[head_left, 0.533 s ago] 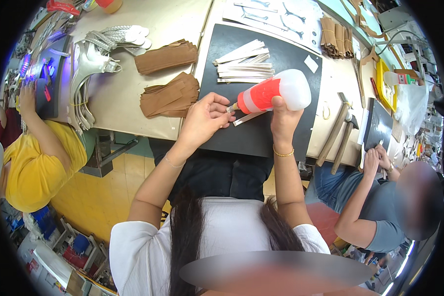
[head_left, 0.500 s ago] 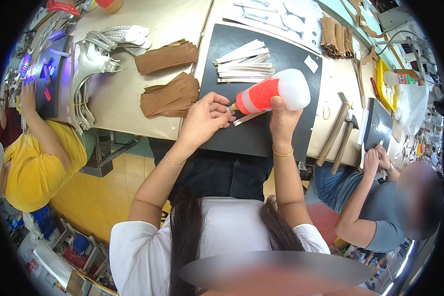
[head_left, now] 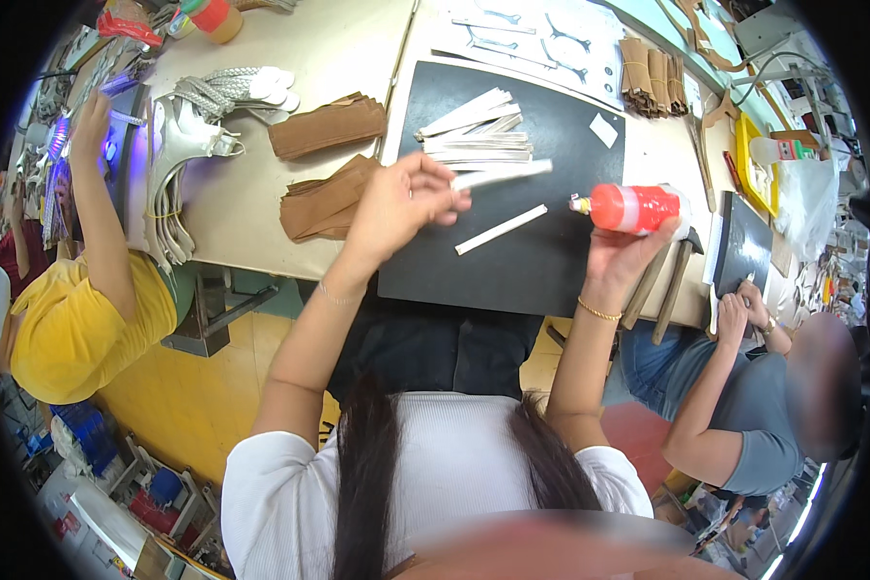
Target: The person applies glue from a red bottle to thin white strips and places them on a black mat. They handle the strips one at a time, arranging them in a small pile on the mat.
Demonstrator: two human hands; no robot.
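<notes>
My left hand [head_left: 418, 198] pinches one end of a narrow white strip [head_left: 503, 175], which is smeared by motion and reaches out to the right. Below it, a single white strip [head_left: 501, 230] lies slantwise on the black mat [head_left: 551, 256]. A fanned pile of similar white strips [head_left: 478, 145] rests farther back on the mat. My right hand [head_left: 628, 253] is wrapped round a red-and-white squeeze bottle [head_left: 638, 208] tipped on its side, nozzle toward the left, over the mat's right edge.
Two stacks of brown strips [head_left: 329, 126] lie left of the mat. At the right are hammers [head_left: 681, 275], partly hidden by the bottle, and a yellow tray [head_left: 750, 145]. Drawing sheets [head_left: 541, 43] lie behind. People work on both sides, one in yellow [head_left: 87, 319], one in grey-blue [head_left: 720, 425].
The bottle has swung right and turned more level, away from my left hand. My left hand has risen slightly, now with a white strip sticking out of its fingers.
</notes>
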